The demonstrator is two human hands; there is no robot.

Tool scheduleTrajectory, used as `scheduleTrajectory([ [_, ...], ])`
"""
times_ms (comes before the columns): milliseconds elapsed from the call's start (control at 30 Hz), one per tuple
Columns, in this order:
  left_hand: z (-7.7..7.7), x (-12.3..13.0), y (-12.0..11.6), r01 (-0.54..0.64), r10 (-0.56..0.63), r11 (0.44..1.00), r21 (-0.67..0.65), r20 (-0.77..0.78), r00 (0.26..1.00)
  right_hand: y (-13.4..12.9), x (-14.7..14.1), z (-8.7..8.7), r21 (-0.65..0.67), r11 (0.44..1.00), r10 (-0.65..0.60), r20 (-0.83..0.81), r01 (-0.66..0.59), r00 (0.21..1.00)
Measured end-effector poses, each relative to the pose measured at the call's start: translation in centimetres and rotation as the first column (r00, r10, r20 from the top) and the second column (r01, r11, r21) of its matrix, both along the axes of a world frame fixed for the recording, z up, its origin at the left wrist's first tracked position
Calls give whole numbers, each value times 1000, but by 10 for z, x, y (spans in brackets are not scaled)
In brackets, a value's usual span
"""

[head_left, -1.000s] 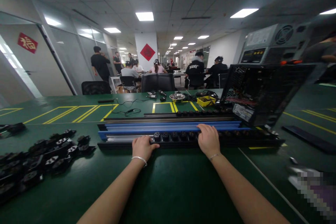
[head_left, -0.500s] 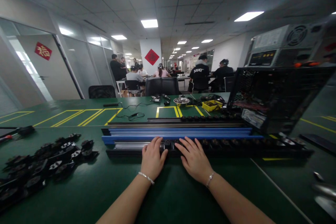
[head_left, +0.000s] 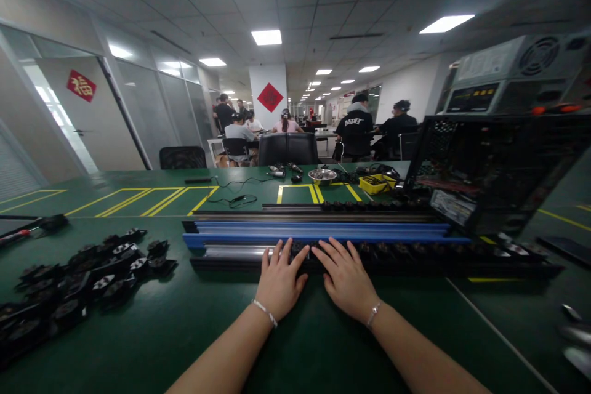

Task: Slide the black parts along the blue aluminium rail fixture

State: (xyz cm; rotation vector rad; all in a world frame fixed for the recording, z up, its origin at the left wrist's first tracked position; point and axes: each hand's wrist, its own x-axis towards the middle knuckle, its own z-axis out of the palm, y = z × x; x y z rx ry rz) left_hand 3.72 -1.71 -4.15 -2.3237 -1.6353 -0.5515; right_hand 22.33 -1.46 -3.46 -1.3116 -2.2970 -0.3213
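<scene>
A long black rail (head_left: 226, 266) with a shiny channel lies across the green table. Several small black parts (head_left: 397, 251) sit in a row along its right half. My left hand (head_left: 281, 280) rests on the rail, fingers spread, its index finger at a small black part (head_left: 298, 250). Just right of it, my right hand (head_left: 346, 277) lies with fingers spread over the left end of the row. What is under its fingertips is hidden. Behind the rail runs a blue rail (head_left: 207, 239), parallel to it.
A pile of loose black parts (head_left: 92, 280) lies at left. Behind stand a metal bowl (head_left: 322, 176) and a yellow tray (head_left: 376, 183), near cables. An opened computer case (head_left: 489, 166) stands at right, with power supply units (head_left: 503, 83) on top. Several people sit farther back.
My left hand has shifted right, closer to my right hand, its fingers now more spread. My right hand has barely moved. The view has turned slightly left.
</scene>
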Motion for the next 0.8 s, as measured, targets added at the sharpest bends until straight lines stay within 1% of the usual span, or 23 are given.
scheduleTrajectory([
  [167,1,1,-2,-1,1,1000,13,-42,999,0,0,1,-5,1000,4,-2,-4,1000],
  [433,4,7,-8,-34,39,998,51,-95,995,0,0,2,-21,1000,-14,15,14,1000],
  [800,7,6,-10,-93,99,994,56,-111,989,0,1,4,-51,999,-12,10,13,1000],
])
